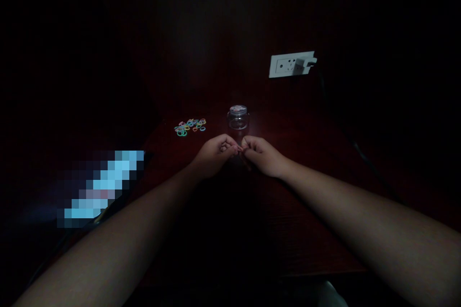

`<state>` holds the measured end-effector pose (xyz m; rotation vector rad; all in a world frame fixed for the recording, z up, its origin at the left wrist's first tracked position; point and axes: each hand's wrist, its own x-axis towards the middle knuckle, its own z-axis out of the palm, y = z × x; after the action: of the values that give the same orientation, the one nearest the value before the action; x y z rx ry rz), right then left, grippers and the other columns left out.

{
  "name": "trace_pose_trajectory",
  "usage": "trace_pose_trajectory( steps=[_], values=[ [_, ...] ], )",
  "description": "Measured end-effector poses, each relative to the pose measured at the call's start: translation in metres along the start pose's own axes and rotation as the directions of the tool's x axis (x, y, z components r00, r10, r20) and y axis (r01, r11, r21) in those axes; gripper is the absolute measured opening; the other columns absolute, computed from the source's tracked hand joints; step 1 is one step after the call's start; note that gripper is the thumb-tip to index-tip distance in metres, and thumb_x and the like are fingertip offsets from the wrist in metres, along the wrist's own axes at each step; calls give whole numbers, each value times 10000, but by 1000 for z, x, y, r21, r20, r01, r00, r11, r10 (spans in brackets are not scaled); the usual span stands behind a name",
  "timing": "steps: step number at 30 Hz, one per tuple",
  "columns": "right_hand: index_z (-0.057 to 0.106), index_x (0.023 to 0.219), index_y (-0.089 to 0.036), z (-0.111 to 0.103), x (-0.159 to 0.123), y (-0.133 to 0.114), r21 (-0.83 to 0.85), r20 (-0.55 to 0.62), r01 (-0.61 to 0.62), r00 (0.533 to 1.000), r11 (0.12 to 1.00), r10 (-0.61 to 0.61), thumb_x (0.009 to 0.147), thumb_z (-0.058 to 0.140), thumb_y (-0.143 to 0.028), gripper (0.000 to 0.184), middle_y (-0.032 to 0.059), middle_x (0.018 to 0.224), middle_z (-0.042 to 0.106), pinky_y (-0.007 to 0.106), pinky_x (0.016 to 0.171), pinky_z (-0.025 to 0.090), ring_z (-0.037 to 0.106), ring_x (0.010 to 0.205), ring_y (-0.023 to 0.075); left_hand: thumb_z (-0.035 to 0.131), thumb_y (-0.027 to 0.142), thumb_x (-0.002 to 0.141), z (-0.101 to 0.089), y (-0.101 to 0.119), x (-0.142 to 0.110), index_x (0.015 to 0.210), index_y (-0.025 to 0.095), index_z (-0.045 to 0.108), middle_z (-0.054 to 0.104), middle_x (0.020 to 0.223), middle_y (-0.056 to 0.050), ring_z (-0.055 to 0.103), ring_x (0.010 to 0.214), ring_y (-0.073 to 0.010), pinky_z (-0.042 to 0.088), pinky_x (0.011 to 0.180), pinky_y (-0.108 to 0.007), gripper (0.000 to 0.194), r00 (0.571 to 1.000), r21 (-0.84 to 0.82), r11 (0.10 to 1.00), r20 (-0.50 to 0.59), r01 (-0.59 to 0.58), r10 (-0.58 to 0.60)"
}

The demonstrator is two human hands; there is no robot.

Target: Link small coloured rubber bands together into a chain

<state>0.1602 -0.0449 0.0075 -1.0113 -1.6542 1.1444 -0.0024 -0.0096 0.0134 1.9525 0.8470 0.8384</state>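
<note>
Close together near the middle of the table, my left hand (pixel 218 153) and my right hand (pixel 262 154) are both closed, with thumbs pinched against the fingers. Their fingertips meet or nearly meet. Whatever they hold is too small and dark to make out. Just behind them stands a clear jar (pixel 238 120), upright, with a lid (pixel 238 109) on top. To the left of the jar lies a loose spread of small coloured elastic bands (pixel 190 126), in green, yellow, pink, orange and blue.
The dark red table (pixel 306 216) is dimly lit. On its left side is a bright, pixelated screen (pixel 108 187), close to my left forearm. A white wall socket (pixel 291 64) with a plug (pixel 305 63) sits at the back right. A cable (pixel 363 153) runs along the right.
</note>
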Motion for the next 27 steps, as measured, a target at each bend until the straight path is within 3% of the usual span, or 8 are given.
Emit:
trace_pose_trajectory(
  steps=[8, 13, 20, 27],
  values=[
    [359, 659, -190, -2, 0, 1, -3, -1, 17, 1000, 1000, -17, 731, 425, -142, 109, -68, 472, 469, 173, 395, 290, 427, 395, 64, 518, 298, 782, 0, -4, 1, 839, 136, 553, 612, 767, -27, 552, 665, -99, 426, 603, -222, 175, 1000, -24, 1000, -4, 7, -7],
    [341, 652, -193, -3, 0, 2, 31, 2, 39, 999, 999, -40, 709, 409, -118, 117, -67, 486, 473, 175, 396, 301, 430, 394, 62, 526, 278, 776, -1, -4, 5, 819, 124, 531, 604, 748, -31, 556, 667, -98, 429, 617, -220, 160, 996, -88, 996, -75, 33, -39],
    [410, 699, -179, -2, 1, -1, -56, -119, 24, 992, 998, -31, 741, 518, -242, 132, -77, 487, 423, 167, 366, 267, 397, 382, 53, 533, 311, 772, 2, 2, -1, 812, 144, 549, 577, 686, -4, 491, 570, -82, 357, 499, -188, 173, 1000, 12, 1000, 13, 27, -28],
    [441, 678, -169, -2, -1, -2, -151, -80, 60, 994, 987, -73, 741, 561, -297, 186, -61, 519, 430, 182, 406, 266, 395, 434, 55, 543, 298, 766, 2, 5, -1, 823, 136, 553, 566, 677, -2, 472, 556, -73, 348, 491, -181, 172, 999, 1, 999, -13, 52, -52]
  ],
)
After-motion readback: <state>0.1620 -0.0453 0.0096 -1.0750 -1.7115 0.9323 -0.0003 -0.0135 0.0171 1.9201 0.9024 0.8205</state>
